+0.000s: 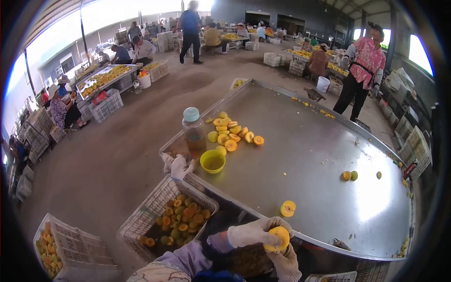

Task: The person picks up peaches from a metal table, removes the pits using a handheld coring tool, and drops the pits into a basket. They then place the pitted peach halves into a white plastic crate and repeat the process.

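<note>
While left hand [253, 233] grips yellow fruit [278, 238] in gloved fingers, just off near edge of steel table [300, 160], right hand [287, 266] sits right under it, touching, grip hard to tell tbh. Cut half [288, 208] on table nearby.

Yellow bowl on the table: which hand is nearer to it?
Left. The left hand is below and right of the yellow bowl; the right hand sits lower still, under the peach, farther off.

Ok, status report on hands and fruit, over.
Left hand gripping yellow fruit at table edge. Right hand beneath it, grip unclear. Cut half lies just ahead.
</note>
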A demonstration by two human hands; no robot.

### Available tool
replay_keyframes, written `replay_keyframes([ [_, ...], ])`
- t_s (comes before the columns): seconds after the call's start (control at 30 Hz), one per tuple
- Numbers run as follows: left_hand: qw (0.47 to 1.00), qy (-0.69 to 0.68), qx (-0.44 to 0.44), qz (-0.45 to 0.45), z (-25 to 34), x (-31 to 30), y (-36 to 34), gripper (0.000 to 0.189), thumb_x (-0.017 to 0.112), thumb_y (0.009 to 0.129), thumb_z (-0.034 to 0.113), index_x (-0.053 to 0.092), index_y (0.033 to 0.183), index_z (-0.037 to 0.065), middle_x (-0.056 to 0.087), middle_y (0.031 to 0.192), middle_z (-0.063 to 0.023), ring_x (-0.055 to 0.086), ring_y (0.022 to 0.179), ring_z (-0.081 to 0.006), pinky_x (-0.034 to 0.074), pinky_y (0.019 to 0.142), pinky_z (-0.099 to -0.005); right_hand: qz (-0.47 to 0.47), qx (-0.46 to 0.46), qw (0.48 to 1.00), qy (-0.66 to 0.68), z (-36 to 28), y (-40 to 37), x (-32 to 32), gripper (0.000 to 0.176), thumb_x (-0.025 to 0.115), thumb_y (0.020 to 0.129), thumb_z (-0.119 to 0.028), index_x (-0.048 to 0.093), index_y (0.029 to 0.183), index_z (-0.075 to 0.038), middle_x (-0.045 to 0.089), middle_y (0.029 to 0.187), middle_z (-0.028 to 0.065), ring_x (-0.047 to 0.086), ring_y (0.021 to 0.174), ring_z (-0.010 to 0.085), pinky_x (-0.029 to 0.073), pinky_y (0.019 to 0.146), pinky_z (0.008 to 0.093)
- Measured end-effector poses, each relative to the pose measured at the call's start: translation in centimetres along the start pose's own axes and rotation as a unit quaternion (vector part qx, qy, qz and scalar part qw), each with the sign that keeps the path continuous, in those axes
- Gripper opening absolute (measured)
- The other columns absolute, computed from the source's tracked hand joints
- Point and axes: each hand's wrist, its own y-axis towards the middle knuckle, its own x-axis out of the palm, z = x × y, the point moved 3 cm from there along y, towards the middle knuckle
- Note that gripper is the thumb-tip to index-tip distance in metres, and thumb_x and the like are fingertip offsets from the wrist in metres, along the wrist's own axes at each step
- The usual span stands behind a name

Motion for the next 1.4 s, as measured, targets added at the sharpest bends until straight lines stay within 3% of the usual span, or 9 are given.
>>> replay_keyframes([
  [0.17, 0.988, -0.103, 0.059, 0.104, 0.5, 0.4, -0.5, 0.044, 0.072, 0.086, 0.022, 0.052, 0.121, 0.004, 0.053, 0.128, -0.01, 0.051, 0.118, -0.0175, 0.041, 0.103, -0.0318, 0.042, 0.082, 0.995, -0.042, -2.6, -1.3, 1.3, 0.026, 0.069, 0.088, -0.012, 0.059, 0.111, -0.005, 0.066, 0.076, 0.0029, 0.061, 0.058, 0.0111, 0.051, 0.054, 0.0251],
  [0.27, 0.959, -0.18, 0.121, 0.183, 0.7, -0.8, -0.7, 0.04, 0.068, 0.088, 0.015, 0.05, 0.121, 0.002, 0.061, 0.119, -0.0131, 0.066, 0.095, -0.0241, 0.052, 0.088, -0.0359, 0.046, 0.093, 0.994, -0.024, -4.3, -2.1, 2.8, 0.023, 0.069, 0.087, -0.015, 0.058, 0.103, -0.003, 0.064, 0.075, 0.0038, 0.058, 0.061, 0.0089, 0.047, 0.055, 0.0228],
  [0.43, 0.95, -0.146, 0.123, 0.246, 0.2, -0.8, -1.4, 0.052, 0.062, 0.091, 0.017, 0.044, 0.139, 0.005, 0.059, 0.122, -0.0158, 0.064, 0.104, -0.0267, 0.053, 0.085, -0.0358, 0.001, 0.033, 0.989, -0.141, -3.9, -2.3, 3.8, 0.028, 0.07, 0.088, -0.025, 0.059, 0.103, -0.003, 0.065, 0.074, 0.0044, 0.061, 0.067, 0.0111, 0.049, 0.063, 0.0291],
  [0.6, 0.946, -0.133, 0.144, 0.259, -0.7, -0.5, -1.5, 0.052, 0.05, 0.101, 0.038, 0.047, 0.137, 0.0, 0.059, 0.123, -0.0154, 0.059, 0.113, -0.0271, 0.051, 0.092, -0.0371, 0.056, -0.065, 0.94, -0.331, -4.6, -2.0, 4.5, 0.034, 0.071, 0.085, -0.034, 0.058, 0.104, -0.009, 0.063, 0.072, 0.0134, 0.066, 0.07, 0.0351, 0.05, 0.059, 0.0407],
  [0.83, 0.946, -0.04, 0.148, 0.284, -0.7, 0.8, -1.5, 0.053, 0.048, 0.101, 0.042, 0.049, 0.134, 0.0, 0.056, 0.131, -0.0155, 0.053, 0.124, -0.0289, 0.049, 0.098, -0.0422, 0.071, -0.001, 0.92, -0.386, -4.8, -2.3, 4.8, 0.04, 0.069, 0.085, -0.037, 0.058, 0.11, -0.008, 0.069, 0.088, 0.0156, 0.069, 0.083, 0.0356, 0.053, 0.07, 0.0396],
  [0.9, 0.945, -0.077, 0.144, 0.284, -0.8, 1.4, -1.5, 0.053, 0.048, 0.101, 0.042, 0.049, 0.134, 0.001, 0.054, 0.134, -0.0158, 0.051, 0.127, -0.0292, 0.049, 0.099, -0.0437, 0.093, -0.133, 0.905, -0.393, -4.4, -2.5, 4.7, 0.029, 0.071, 0.085, -0.033, 0.057, 0.096, -0.011, 0.059, 0.069, 0.011, 0.063, 0.062, 0.0344, 0.047, 0.053, 0.0415],
  [1.1, 0.933, -0.114, 0.156, 0.304, -1.1, 2.9, -1.4, 0.05, 0.048, 0.101, 0.043, 0.048, 0.133, 0.004, 0.045, 0.144, -0.0177, 0.045, 0.133, -0.033, 0.049, 0.1, -0.0458, 0.094, -0.193, 0.866, -0.453, -5.3, -3.1, 4.8, 0.026, 0.068, 0.086, -0.032, 0.056, 0.096, -0.011, 0.059, 0.07, 0.0104, 0.062, 0.061, 0.0338, 0.046, 0.051, 0.0426],
  [1.33, 0.918, 0.047, 0.289, 0.266, -1.4, 4.4, -1.3, 0.042, 0.045, 0.104, 0.034, 0.047, 0.131, 0.003, 0.048, 0.139, -0.0206, 0.056, 0.12, -0.0323, 0.05, 0.098, -0.0438, 0.038, -0.118, 0.929, -0.349, -3.9, -3.6, 4.4, 0.031, 0.064, 0.091, -0.034, 0.054, 0.107, -0.009, 0.062, 0.071, 0.0076, 0.062, 0.058, 0.0282, 0.048, 0.052, 0.0389],
  [1.4, 0.911, 0.05, 0.328, 0.246, -1.3, 4.6, -1.2, 0.037, 0.047, 0.104, 0.026, 0.046, 0.131, 0.0, 0.051, 0.135, -0.0207, 0.06, 0.114, -0.0302, 0.049, 0.099, -0.0413, -0.068, 0.041, 0.993, -0.092, -3.7, -3.7, 4.6, 0.029, 0.061, 0.094, -0.032, 0.054, 0.109, -0.009, 0.063, 0.07, 0.0045, 0.059, 0.052, 0.0174, 0.047, 0.049, 0.0325],
])
